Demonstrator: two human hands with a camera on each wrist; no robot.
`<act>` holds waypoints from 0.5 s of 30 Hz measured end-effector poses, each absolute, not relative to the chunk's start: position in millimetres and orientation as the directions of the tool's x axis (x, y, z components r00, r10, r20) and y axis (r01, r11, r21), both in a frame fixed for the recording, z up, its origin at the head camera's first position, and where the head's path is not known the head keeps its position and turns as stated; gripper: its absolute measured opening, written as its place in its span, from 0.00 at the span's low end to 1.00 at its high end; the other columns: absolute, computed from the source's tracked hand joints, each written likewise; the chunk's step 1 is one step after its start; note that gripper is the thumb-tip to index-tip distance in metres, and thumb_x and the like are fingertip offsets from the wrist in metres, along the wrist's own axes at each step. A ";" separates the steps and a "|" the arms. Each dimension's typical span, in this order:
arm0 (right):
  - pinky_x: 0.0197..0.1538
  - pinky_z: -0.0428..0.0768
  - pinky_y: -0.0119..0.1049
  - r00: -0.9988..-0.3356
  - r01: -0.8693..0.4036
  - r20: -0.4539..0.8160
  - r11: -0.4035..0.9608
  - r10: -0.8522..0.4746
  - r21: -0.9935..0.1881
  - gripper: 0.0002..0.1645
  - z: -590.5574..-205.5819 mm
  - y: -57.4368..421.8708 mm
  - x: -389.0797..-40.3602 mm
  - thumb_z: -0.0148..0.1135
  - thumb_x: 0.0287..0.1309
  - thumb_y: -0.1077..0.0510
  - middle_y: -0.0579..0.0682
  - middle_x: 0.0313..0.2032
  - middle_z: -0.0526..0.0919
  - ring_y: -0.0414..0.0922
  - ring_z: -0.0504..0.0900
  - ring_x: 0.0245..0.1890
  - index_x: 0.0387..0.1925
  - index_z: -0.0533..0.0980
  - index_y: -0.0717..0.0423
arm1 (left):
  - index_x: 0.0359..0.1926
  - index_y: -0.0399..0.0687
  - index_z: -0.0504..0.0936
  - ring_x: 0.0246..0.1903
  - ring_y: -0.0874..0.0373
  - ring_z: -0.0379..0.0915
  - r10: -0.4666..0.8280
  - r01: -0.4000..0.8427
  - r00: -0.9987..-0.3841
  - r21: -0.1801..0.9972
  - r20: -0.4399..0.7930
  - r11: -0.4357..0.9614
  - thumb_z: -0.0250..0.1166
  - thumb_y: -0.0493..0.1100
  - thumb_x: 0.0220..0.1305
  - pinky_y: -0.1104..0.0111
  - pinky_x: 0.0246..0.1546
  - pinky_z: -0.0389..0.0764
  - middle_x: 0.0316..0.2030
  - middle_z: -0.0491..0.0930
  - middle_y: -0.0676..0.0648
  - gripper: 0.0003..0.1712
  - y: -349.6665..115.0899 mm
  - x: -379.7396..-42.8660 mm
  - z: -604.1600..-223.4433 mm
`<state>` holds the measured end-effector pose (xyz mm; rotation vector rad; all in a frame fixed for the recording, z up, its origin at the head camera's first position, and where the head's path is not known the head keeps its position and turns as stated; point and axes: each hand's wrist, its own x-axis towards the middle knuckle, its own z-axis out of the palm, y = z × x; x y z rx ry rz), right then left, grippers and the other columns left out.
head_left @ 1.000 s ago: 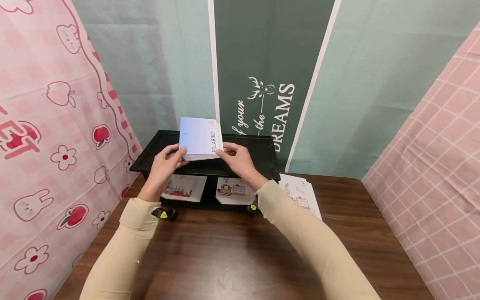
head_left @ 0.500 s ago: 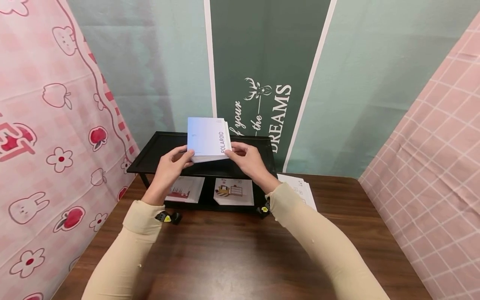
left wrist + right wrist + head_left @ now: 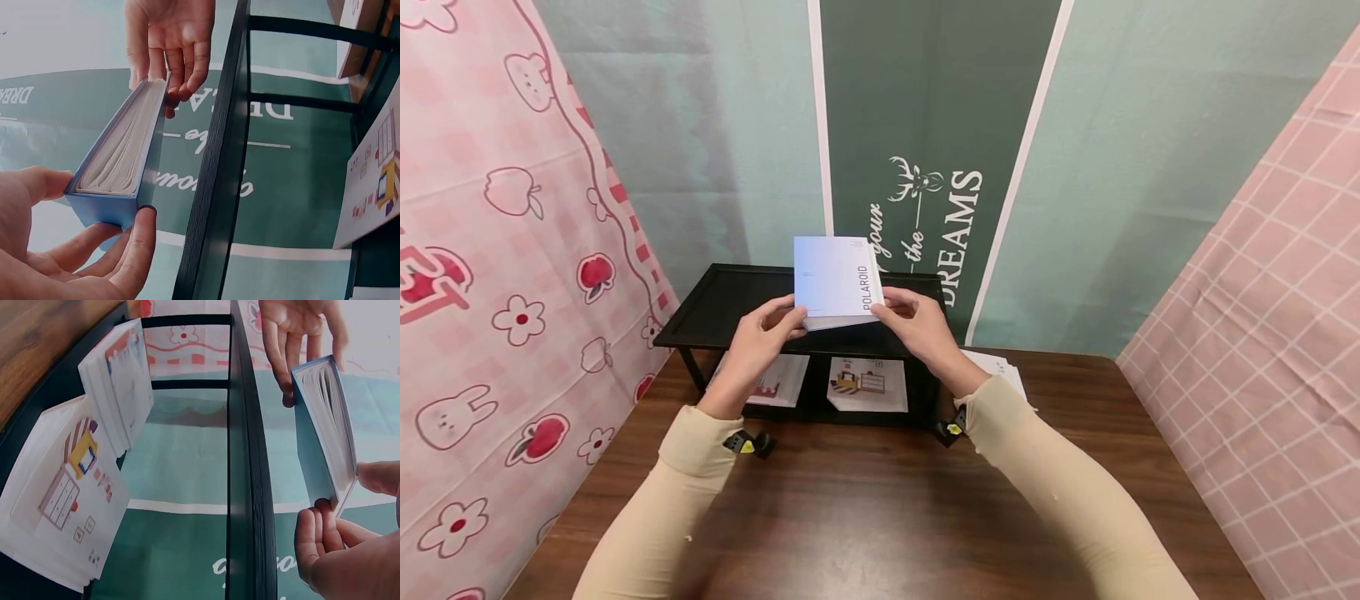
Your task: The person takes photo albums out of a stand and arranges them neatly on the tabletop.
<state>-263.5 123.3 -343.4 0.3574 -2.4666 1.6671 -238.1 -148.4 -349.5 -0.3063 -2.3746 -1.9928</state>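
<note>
A small photo album with a pale blue-to-white cover marked POLAROID is held over the black shelf's upper tier. My left hand pinches its near left corner, thumb on top and fingers beneath. At the near right corner, my right hand grips it the same way. The left wrist view shows the album's blue spine by the left fingers and its white page edges facing the camera. In the right wrist view the album stands apart from the shelf's dark edge.
On the shelf's lower tier lie two white book-like stacks, the left one partly behind my left arm and the right one with printed furniture. Another white stack is right of the shelf. Brown tabletop extends in front; fabric hangs behind.
Both hands have carried the album to the right over the upper tier, keeping their grip at its near corners. My right forearm now covers more of the white stack beside the shelf.
</note>
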 end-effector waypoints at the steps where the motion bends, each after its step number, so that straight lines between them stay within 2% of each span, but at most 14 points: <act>1: 0.61 0.82 0.46 -0.961 -0.277 0.253 0.359 -0.113 -0.891 0.28 -343.3 125.8 -262.4 0.72 0.72 0.51 0.56 0.52 0.87 0.51 0.85 0.55 0.68 0.81 0.55 | 0.80 0.42 0.67 0.62 0.39 0.81 0.134 0.170 -0.980 0.973 0.150 0.153 0.65 0.56 0.79 0.48 0.75 0.70 0.67 0.79 0.34 0.39 -145.8 -237.9 -349.8; 12: 0.66 0.80 0.49 -0.968 -0.249 0.233 0.367 -0.090 -0.896 0.28 -349.3 152.1 -246.2 0.71 0.73 0.51 0.57 0.55 0.86 0.52 0.84 0.58 0.69 0.80 0.57 | 0.78 0.41 0.70 0.57 0.40 0.83 0.156 0.209 -0.968 0.974 0.194 0.086 0.67 0.50 0.79 0.52 0.68 0.79 0.63 0.80 0.35 0.35 -120.7 -232.4 -355.9; 15: 0.66 0.81 0.47 -0.968 -0.252 0.236 0.356 -0.090 -0.900 0.29 -349.8 158.8 -242.0 0.70 0.73 0.51 0.57 0.55 0.85 0.52 0.83 0.58 0.69 0.79 0.57 | 0.78 0.40 0.70 0.57 0.41 0.83 0.173 0.222 -0.963 0.973 0.208 0.067 0.66 0.49 0.79 0.54 0.66 0.80 0.63 0.80 0.34 0.34 -115.3 -231.7 -356.8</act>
